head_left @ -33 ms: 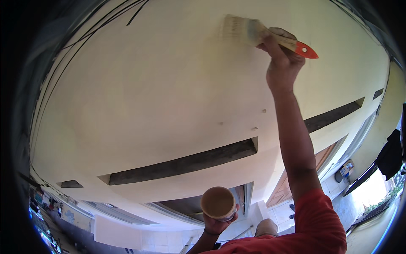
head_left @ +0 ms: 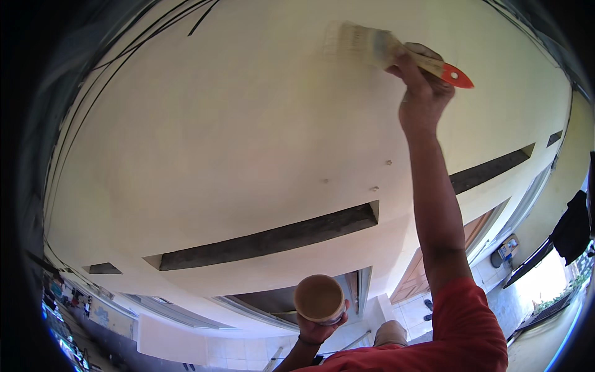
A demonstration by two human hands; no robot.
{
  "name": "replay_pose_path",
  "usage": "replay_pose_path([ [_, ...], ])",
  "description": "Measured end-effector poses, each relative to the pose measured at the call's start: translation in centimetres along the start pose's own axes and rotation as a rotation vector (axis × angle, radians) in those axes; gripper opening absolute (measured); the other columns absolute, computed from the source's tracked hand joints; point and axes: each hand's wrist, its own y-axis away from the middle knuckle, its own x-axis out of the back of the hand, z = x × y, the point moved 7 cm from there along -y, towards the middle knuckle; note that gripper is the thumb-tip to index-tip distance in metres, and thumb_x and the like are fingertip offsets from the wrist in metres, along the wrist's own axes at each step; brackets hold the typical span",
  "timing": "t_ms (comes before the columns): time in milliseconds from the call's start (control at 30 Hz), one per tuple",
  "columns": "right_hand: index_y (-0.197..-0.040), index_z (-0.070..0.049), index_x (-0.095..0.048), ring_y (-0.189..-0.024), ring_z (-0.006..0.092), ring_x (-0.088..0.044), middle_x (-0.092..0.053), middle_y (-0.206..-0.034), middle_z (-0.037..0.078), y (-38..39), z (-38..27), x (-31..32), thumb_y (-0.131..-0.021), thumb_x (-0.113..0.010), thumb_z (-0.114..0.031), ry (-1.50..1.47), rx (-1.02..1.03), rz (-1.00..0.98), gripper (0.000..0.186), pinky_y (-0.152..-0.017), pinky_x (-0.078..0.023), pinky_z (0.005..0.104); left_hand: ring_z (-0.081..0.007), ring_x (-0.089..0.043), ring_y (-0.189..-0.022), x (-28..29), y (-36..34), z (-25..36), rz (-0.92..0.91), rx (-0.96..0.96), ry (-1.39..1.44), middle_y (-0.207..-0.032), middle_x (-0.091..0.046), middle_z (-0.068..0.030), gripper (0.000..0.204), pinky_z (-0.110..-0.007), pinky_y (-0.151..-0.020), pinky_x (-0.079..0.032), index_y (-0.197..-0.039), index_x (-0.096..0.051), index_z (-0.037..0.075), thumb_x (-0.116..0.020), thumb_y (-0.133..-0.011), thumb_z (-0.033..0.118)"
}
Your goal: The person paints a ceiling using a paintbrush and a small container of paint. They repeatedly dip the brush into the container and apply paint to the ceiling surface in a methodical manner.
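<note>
Two hands share the work in the head view, the only one there is to go by. From where I stand, the right hand (head_left: 427, 93) is closed around the handle of a wide paintbrush (head_left: 381, 46), thumb toward the bristles, the red handle end jutting out behind. The brush is high up at the pale wall (head_left: 217, 155), bristles pointing left; they blur, so I can't tell how hard they press. Below, the left hand (head_left: 318, 330) has its fingers wrapped around a round container (head_left: 319, 280), its mouth showing and something tan inside; how full it is I can't judge.

To do this stroke well, I'd say keep the wrist loose and the pressure light and even, letting the bristle tips bend rather than splay. Overlapping each pass should hide the edges. With the arm stretched so far, control probably suffers, so short strokes look wiser. The container is best kept level, well under the brush to catch drips. I'd go gently around the small bumps (head_left: 374, 188) and the dark recess (head_left: 273, 239) lower down.
</note>
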Motion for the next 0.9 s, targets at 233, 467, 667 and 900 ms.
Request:
replay_pose_path([
  [233,-0.111,-0.001,-0.078,-0.1,0.0165,-0.076,-0.08,-0.111,0.006,-0.6,-3.6,0.0,-0.097,-0.081,0.001,0.58,0.603,-0.075,0.015,-0.09,-0.062,0.031,-0.0481,-0.052,-0.14,0.3,2.2,2.0,-0.026,-0.051,0.023,-0.151,-0.059,-0.0168,0.078,-0.062,-0.105,-0.055,-0.157,-0.055,0.018,-0.062,-0.098,0.07],
  [467,-0.108,-0.014,-0.078,-0.084,0.0244,-0.068,-0.066,-0.098,0.005,11.9,-3.8,-14.6,-0.073,-0.082,-0.002,0.755,0.839,-0.471,0.037,-0.065,-0.059,0.0344,-0.0463,-0.052,-0.138,0.1,1.2,2.7,-0.08,-0.056,-0.008,-0.151,-0.058,-0.0185,0.078,-0.059,-0.105,-0.054,-0.153,-0.059,0.016,-0.066,-0.096,0.069],
  [667,-0.107,-0.005,-0.078,-0.089,0.018,-0.073,-0.077,-0.102,0.007,2.2,-1.8,-6.7,-0.093,-0.081,0.0,0.212,0.329,-0.279,0.015,-0.077,-0.061,0.0332,-0.0461,-0.052,-0.132,-0.6,1.9,2.8,-0.106,-0.091,-0.038,-0.149,-0.059,-0.0184,0.076,-0.058,-0.104,-0.055,-0.156,-0.056,0.016,-0.067,-0.098,0.065],
  [900,-0.101,-0.002,-0.079,-0.076,0.0141,-0.071,-0.077,-0.091,0.004,-6.0,-5.2,1.7,-0.09,-0.085,-0.004,0.451,0.517,0.02,0.013,-0.074,-0.06,0.0288,-0.0447,-0.049,-0.138,1.2,4.2,4.0,-0.056,-0.111,-0.026,-0.153,-0.054,-0.0181,0.078,-0.059,-0.106,-0.054,-0.151,-0.062,0.018,-0.071,-0.093,0.07],
])
